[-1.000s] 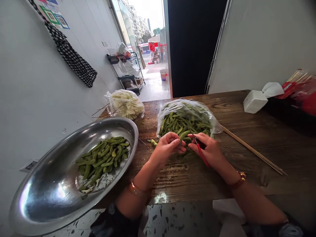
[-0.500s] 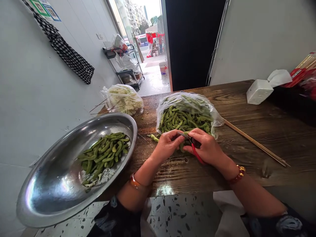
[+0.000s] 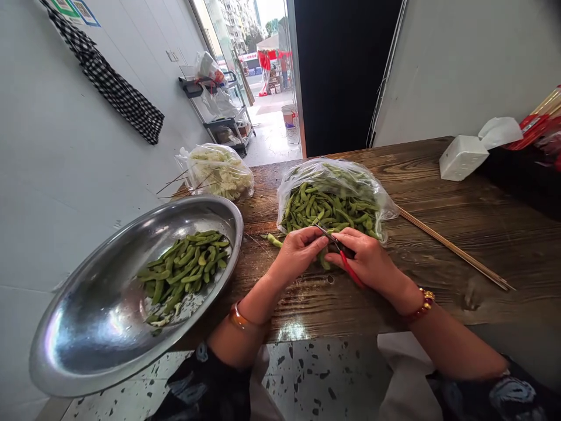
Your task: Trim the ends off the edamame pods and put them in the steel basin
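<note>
Your right hand (image 3: 371, 257) holds red-handled scissors (image 3: 349, 270), their blades reaching your left hand (image 3: 300, 255); its fingertips are drawn close, though I cannot tell whether they pinch the green pod (image 3: 324, 261) showing just beneath. Keep those fingertips behind the blades and make any cut small and steady. Beyond your hands, loose pods (image 3: 326, 206) fill the clear bag (image 3: 387, 206); leftward, a pod pile (image 3: 184, 263) lies in the steel basin (image 3: 96, 327).

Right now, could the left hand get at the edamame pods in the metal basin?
Likely yes: left of the left hand, the edamame pods lie uncovered in the open metal basin, though that hand is busy beside the red-handled scissors.
</note>
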A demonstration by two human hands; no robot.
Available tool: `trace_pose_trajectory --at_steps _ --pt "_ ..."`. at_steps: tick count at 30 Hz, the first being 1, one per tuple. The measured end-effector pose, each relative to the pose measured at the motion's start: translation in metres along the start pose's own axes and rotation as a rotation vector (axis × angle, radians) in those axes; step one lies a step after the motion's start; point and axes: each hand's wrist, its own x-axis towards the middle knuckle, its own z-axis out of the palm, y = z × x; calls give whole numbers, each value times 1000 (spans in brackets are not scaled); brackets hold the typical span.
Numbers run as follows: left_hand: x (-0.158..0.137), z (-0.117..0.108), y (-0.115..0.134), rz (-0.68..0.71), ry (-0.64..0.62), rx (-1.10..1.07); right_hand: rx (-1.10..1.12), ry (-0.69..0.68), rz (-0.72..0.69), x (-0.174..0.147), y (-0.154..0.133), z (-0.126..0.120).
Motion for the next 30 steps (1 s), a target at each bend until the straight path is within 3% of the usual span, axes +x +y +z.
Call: trace_pose_trajectory --at_steps 5,13,16,20,23,27,30 --pt "1 -6 5 15 17 11 -24 -29 9 -2 2 0" --pt "3 -25 6 -2 134 -188 8 123 116 1 13 -9" --pt "3 -27 7 51 152 112 20 139 124 1 14 -11" --pt "2 -26 6 99 -73 577 36 140 118 1 14 -10" --pt "1 -25 3 91 -141 830 35 140 107 0 14 -10" --pt "1 -24 -1 105 -173 895 42 128 98 0 14 -9" --pt "2 -25 -2 163 -119 847 49 121 92 0 13 -9"
